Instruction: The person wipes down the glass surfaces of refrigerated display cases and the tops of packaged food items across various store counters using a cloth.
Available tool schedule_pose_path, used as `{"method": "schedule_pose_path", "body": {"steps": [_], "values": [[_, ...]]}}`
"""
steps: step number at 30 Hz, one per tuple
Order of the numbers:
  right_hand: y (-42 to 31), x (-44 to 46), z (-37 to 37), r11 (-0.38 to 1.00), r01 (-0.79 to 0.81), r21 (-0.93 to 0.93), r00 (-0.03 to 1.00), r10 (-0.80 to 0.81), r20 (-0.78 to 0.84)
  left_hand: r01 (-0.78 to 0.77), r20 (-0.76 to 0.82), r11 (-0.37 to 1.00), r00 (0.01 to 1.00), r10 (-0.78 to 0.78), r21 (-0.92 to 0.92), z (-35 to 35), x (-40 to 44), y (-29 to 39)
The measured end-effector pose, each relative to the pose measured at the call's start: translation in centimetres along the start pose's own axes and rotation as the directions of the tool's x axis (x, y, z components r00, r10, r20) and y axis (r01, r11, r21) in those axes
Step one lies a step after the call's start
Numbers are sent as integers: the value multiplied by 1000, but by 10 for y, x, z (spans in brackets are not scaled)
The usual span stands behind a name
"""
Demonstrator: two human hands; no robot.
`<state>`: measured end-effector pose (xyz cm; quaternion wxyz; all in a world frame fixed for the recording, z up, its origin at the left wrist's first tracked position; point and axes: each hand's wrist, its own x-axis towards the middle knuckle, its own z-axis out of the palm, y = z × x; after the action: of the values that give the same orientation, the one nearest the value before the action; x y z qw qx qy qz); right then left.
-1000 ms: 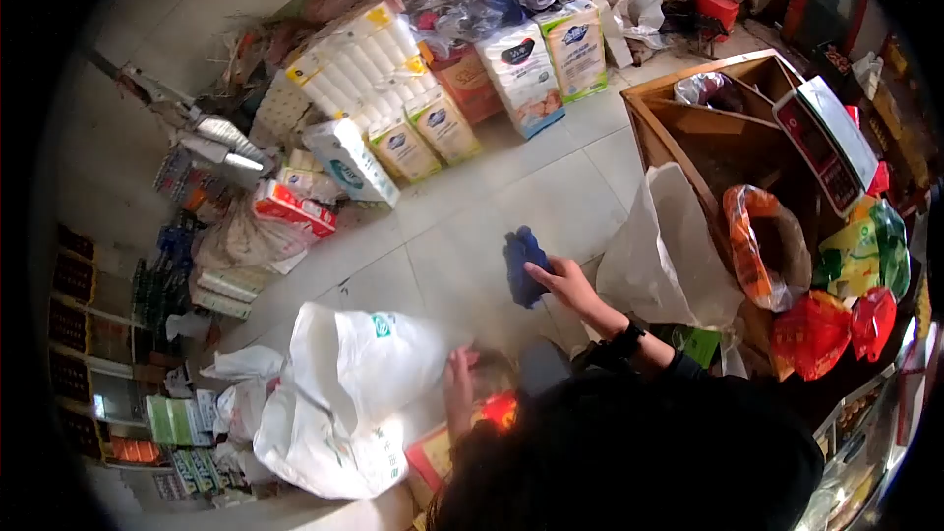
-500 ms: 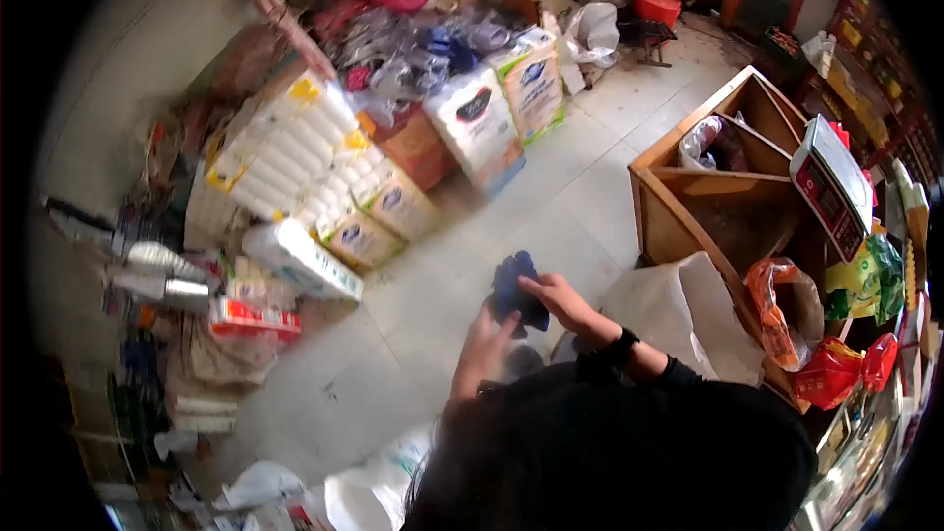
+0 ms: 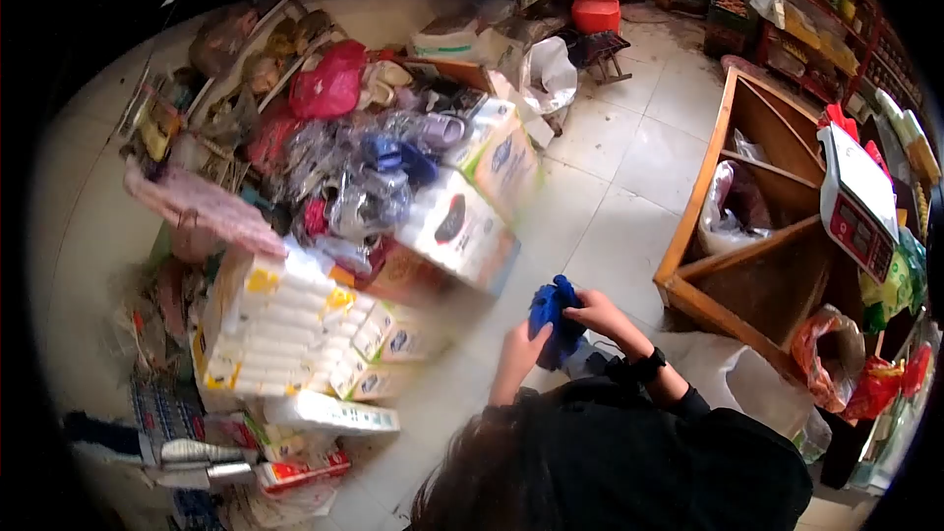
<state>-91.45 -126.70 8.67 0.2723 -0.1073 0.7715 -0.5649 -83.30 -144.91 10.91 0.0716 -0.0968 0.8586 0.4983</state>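
A bright blue, soft-looking item [image 3: 559, 320] is held up in front of my body, over the tiled floor. Its exact kind cannot be made out; its lower part is dark and in shadow. My left hand [image 3: 518, 354] grips it from the left side, thumb against its face. On the other side my right hand [image 3: 597, 315] has thumb and fingers closed on its upper right edge. A black watch or band [image 3: 644, 366] sits on the right wrist.
Packs of tissue rolls [image 3: 285, 320] and plastic-wrapped slippers [image 3: 393, 152] are heaped on the left. A divided wooden bin [image 3: 678, 246] stands to the right, with a scale [image 3: 860, 197] on its edge. Beside it is a white sack [image 3: 723, 364]. A red stool [image 3: 596, 14] is farther back.
The view has swung, so the goods sit lower and more left. Both hands still hold the blue item, which now appears turned and brighter, with the left hand higher on it.
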Motion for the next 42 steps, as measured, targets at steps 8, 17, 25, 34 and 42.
{"method": "schedule_pose_path", "body": {"steps": [8,17,25,34,42], "values": [[-32,140,-68,987,126,-101,975,-142,-172,140,7,964,990,-143,-226,-48,158,27],[-10,266,-175,964,-131,-230,951,56,-305,98,-199,970,969,-143,-221,-83,413,-48],[-84,362,-339,978,-143,-155,793,20,-608,232,278,861,954,-111,-453,-66,654,128],[-64,415,-472,969,-77,233,565,235,-791,-19,933,976,291,211,-215,153,832,315],[-76,461,-676,951,-256,175,769,310,-559,-90,918,928,140,372,-362,287,929,412]]}}
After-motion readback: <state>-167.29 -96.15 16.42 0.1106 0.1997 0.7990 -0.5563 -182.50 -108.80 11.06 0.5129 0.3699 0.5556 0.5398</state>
